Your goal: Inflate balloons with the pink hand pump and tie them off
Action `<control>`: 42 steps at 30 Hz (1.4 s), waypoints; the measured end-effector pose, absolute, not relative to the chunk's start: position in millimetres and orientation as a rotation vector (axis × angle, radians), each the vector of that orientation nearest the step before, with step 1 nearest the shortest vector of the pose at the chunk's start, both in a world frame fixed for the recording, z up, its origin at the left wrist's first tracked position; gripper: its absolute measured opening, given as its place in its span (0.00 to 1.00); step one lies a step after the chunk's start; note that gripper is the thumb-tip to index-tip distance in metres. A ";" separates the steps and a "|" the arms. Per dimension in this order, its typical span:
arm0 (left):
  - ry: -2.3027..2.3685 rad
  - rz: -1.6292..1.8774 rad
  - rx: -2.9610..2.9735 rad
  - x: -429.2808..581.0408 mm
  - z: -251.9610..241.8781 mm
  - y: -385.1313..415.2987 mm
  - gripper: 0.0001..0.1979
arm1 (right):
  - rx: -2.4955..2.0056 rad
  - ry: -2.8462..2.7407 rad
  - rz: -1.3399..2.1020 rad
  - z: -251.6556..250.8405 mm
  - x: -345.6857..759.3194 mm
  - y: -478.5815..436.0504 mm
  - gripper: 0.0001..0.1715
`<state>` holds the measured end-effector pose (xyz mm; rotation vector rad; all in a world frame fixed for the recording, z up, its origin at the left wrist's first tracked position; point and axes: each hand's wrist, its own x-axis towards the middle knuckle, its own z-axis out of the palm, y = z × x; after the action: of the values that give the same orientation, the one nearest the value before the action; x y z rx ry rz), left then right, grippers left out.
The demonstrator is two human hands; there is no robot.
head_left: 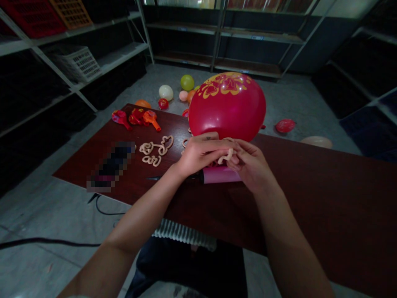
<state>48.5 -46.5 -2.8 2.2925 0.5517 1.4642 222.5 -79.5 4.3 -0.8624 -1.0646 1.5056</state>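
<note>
A large red balloon (228,111) with yellow print rests just beyond my hands, over the far side of the dark brown table (310,198). My left hand (200,153) and my right hand (249,161) meet at its near side, fingers pinched together around a beige rubbery strip (226,156). The balloon's neck is hidden by my fingers. Below my hands lies a pink pump (220,175) with a black tip pointing left. More beige strips (156,150) sit in loops on the table to the left.
Uninflated red and orange balloons (150,119) lie at the table's far left, with a pixelated object (113,165) nearer. Small inflated balloons (187,82) are on the floor behind. Metal shelves (257,35) line the back and sides; a black cable (49,241) crosses the floor.
</note>
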 end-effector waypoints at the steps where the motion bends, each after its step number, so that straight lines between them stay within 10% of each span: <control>1: 0.559 1.462 2.291 48.7 -3.2 -46.5 0.16 | -0.859 -1.097 1.502 4.6 222.1 -80.2 0.14; 17: 0.819 1.649 2.098 54.7 -9.8 -51.2 0.10 | -0.817 -1.324 1.376 -1.8 202.6 -83.9 0.15; 31: 0.806 1.457 1.578 59.2 -15.9 -40.8 0.35 | -0.860 -1.243 1.281 -5.5 199.9 -83.0 0.16; 37: 0.730 1.448 1.907 55.3 -8.4 -42.8 0.14 | -0.874 -1.197 1.128 -10.7 198.4 -80.3 0.17; 42: 0.779 1.466 2.201 55.4 -11.4 -42.3 0.19 | -0.923 -1.173 0.973 -12.0 197.7 -80.5 0.13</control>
<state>55.4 -42.3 -11.4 2.2008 0.7786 1.4657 197.7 -80.5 -12.0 -0.9226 -1.1725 0.9730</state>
